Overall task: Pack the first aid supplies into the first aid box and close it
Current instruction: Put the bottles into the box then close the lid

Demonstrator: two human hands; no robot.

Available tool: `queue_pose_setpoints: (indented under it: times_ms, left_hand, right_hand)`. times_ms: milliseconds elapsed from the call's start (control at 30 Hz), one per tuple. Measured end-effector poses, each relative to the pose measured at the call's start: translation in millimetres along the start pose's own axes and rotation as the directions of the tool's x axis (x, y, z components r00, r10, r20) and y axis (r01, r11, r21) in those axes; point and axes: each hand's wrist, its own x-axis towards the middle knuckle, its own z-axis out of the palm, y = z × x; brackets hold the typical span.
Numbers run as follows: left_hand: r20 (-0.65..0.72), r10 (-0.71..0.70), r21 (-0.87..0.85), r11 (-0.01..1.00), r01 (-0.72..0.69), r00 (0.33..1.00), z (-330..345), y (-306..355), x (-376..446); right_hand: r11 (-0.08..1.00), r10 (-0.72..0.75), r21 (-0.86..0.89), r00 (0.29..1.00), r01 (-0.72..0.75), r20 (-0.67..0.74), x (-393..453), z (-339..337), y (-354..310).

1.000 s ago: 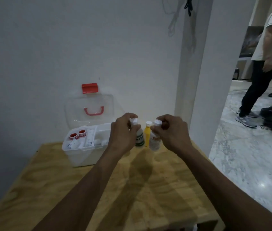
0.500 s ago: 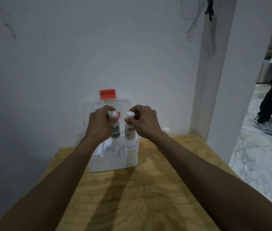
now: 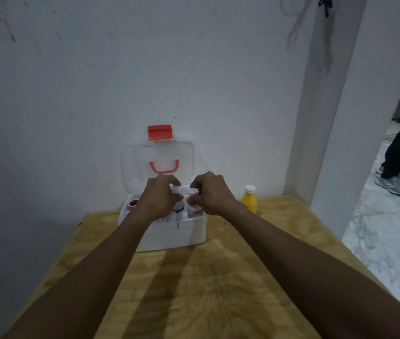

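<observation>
A white first aid box (image 3: pixel 174 234) stands open at the back of the wooden table (image 3: pixel 201 289), its clear lid (image 3: pixel 159 155) with red handle and red latch leaning on the wall. My left hand (image 3: pixel 161 199) grips a small white bottle with a green label (image 3: pixel 176 190), lowered partly into the box. My right hand (image 3: pixel 210 195) grips a second white bottle with a red label (image 3: pixel 194 206), also partly inside the box. A red-rimmed roll (image 3: pixel 133 203) sits in the box's left part. A yellow bottle (image 3: pixel 249 200) stands on the table right of the box.
A white wall rises right behind the box, and a white pillar (image 3: pixel 336 118) stands at the table's right back corner. A person's legs and shoes (image 3: pixel 397 167) are on the marble floor at the far right.
Both hands carried the two white bottles from beside the yellow bottle to over the box, then lowered them into it. The yellow bottle stayed on the table.
</observation>
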Motion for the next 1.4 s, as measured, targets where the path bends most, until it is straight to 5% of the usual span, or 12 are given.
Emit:
queue_pose_setpoints:
  times_ms: [667, 833, 933, 1033, 1167, 1267, 1400]
  left_hand:
    - [0.072, -0.004, 0.1, 0.995, -0.004, 0.997, 1, -2, -7]
    - [-0.073, 0.075, 0.049, 0.996, -0.072, 0.995, -3, -11, -22]
    - [-0.135, 0.056, 0.17, 0.985, -0.032, 0.989, -3, -36, -30]
    - [-0.049, -0.006, 0.296, 0.955, 0.02, 0.999, -2, -56, -36]
    - [0.032, -0.024, 0.415, 0.91, 0.009, 0.999, 0, -64, -40]
    - [0.032, -0.041, 0.434, 0.901, 0.023, 0.999, 2, -66, -39]
    - [0.008, -0.051, 0.451, 0.891, 0.042, 0.999, 5, -69, -40]
  right_hand:
    - [0.971, -0.053, -0.228, 0.997, 0.066, 0.063, 2, 5, 1]
    - [0.989, -0.071, -0.136, 0.996, 0.063, -0.057, -2, -9, 5]
    - [0.99, -0.066, -0.138, 0.979, 0.039, -0.195, -5, -20, 15]
    - [0.979, 0.005, -0.193, 0.955, -0.065, -0.297, -11, -32, 30]
    - [0.909, 0.176, -0.334, 0.957, -0.248, -0.231, -18, -44, 59]
    - [0.901, 0.185, -0.377, 0.976, -0.214, -0.111, -19, -40, 82]
    - [0.936, 0.153, -0.292, 0.973, -0.199, -0.173, -20, -31, 101]
